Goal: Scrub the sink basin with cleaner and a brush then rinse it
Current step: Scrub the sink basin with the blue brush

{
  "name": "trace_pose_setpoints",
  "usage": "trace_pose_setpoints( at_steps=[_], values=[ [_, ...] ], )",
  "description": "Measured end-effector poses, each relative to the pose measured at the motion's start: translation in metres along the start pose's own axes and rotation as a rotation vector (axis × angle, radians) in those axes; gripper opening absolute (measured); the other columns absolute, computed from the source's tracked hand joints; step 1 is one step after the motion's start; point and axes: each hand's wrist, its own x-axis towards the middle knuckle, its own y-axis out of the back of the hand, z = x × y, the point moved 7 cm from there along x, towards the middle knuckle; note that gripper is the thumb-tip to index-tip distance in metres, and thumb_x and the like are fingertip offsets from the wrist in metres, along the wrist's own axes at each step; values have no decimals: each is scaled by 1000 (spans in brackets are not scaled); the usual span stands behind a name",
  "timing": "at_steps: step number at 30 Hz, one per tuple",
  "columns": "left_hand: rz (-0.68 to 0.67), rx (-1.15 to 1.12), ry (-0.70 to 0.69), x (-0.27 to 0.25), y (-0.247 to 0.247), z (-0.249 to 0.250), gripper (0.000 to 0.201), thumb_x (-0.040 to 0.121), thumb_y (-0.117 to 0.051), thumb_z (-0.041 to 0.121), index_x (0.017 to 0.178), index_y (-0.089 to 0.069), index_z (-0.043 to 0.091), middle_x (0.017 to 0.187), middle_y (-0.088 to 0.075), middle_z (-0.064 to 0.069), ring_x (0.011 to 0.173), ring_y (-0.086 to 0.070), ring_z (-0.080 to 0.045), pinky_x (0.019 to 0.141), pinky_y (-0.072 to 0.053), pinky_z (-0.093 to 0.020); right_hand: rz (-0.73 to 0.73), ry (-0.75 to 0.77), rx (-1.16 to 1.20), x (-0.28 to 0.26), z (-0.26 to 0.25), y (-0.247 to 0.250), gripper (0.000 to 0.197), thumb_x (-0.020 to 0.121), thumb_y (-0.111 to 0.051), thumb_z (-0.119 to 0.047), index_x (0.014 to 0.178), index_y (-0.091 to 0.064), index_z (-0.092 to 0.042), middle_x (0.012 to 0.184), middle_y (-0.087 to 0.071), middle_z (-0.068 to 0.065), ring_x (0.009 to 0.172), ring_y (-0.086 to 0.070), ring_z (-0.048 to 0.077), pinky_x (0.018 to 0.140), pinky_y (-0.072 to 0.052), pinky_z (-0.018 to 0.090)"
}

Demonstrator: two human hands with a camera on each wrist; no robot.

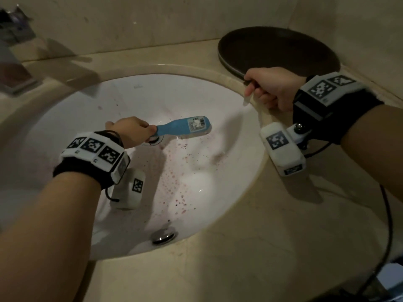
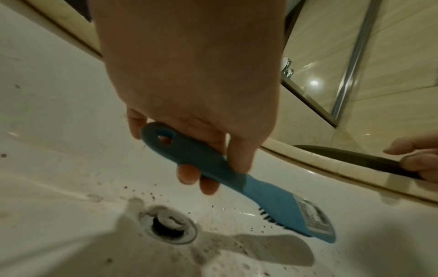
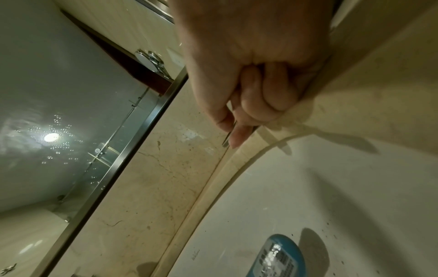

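The white sink basin (image 1: 196,94) (image 2: 47,131) (image 3: 308,196) is spattered with reddish-brown specks (image 1: 178,177) around the drain (image 1: 154,139) (image 2: 170,226). My left hand (image 1: 133,131) (image 2: 206,168) grips the handle of a blue scrub brush (image 1: 192,126) (image 2: 260,191) (image 3: 277,256). The brush's bristles press down on the basin just right of the drain, and a barcode label covers its back. My right hand (image 1: 259,90) (image 3: 239,127) (image 2: 412,159) sits on the basin's far right rim, its fingers curled and pinching the edge of a dark round tray (image 1: 277,51) (image 2: 343,155).
Beige stone counter (image 1: 261,247) surrounds the basin. A chrome fitting (image 1: 163,236) sits at the basin's near edge. A blurred faucet block (image 1: 15,79) stands at the far left. A black cable (image 1: 388,225) hangs from my right wrist. A mirror (image 3: 59,93) backs the counter.
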Motion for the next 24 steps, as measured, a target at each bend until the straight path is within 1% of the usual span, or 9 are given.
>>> trace_pose_setpoints(
  at_steps=[4,7,10,14,17,19,20,22,24],
  values=[
    [-210,-144,-178,-8,-20,21,41,98,-42,39,66,-56,18,65,-53,0,68,-48,-16,79,-34,-25,-13,5,5,1,0,1,36,91,-43,-32,60,-54,-16,41,-30,-8,27,-22,5,29,-17,11],
    [-251,-68,-271,-14,-33,45,45,98,-43,35,57,-51,20,59,-51,2,59,-46,-13,66,-35,-24,-35,-9,21,1,1,1,37,91,-42,-32,60,-54,-16,35,-30,-10,25,-22,5,27,-17,11],
    [-204,-34,-201,-7,-38,54,43,98,-42,36,60,-52,18,59,-51,2,55,-45,-11,64,-36,-24,-27,-14,13,-1,1,1,37,92,-42,-31,60,-53,-16,30,-30,-10,23,-22,5,27,-18,10],
    [-164,-87,-43,10,-33,45,38,100,-43,23,63,-46,13,71,-52,-8,59,-47,-19,52,-36,-20,-19,-22,8,-3,2,2,36,91,-43,-31,60,-55,-17,32,-31,-10,26,-23,5,28,-19,11],
    [-170,-113,-32,15,-23,47,38,99,-41,12,61,-44,15,62,-45,-3,53,-42,-13,46,-37,-18,-16,-20,6,-5,1,3,36,92,-42,-30,61,-56,-17,37,-33,-10,28,-25,4,29,-20,12],
    [-282,-149,-49,15,-27,51,36,97,-42,8,62,-49,10,48,-50,-4,43,-48,-14,40,-37,-18,-15,-13,-1,-3,0,2,36,91,-42,-30,61,-56,-18,38,-33,-10,28,-25,4,30,-20,9],
    [-366,-146,-55,11,-32,54,36,98,-41,7,63,-50,9,38,-51,0,34,-48,-9,35,-35,-14,-12,-20,-3,-3,1,2,36,91,-43,-30,60,-56,-18,36,-33,-10,27,-25,4,31,-20,8],
    [-467,-128,-51,6,-42,59,36,100,-37,5,66,-50,9,27,-46,4,22,-40,-1,28,-30,-9,-6,-37,-20,-3,2,2,36,91,-43,-32,59,-55,-19,36,-32,-10,26,-24,4,31,-20,10],
    [-393,-120,-50,9,-38,62,37,100,-37,6,64,-46,8,28,-45,4,22,-40,-3,28,-30,-11,2,-52,-44,-4,2,2,37,91,-43,-33,59,-54,-19,43,-33,-9,32,-26,5,31,-21,14]
  ],
)
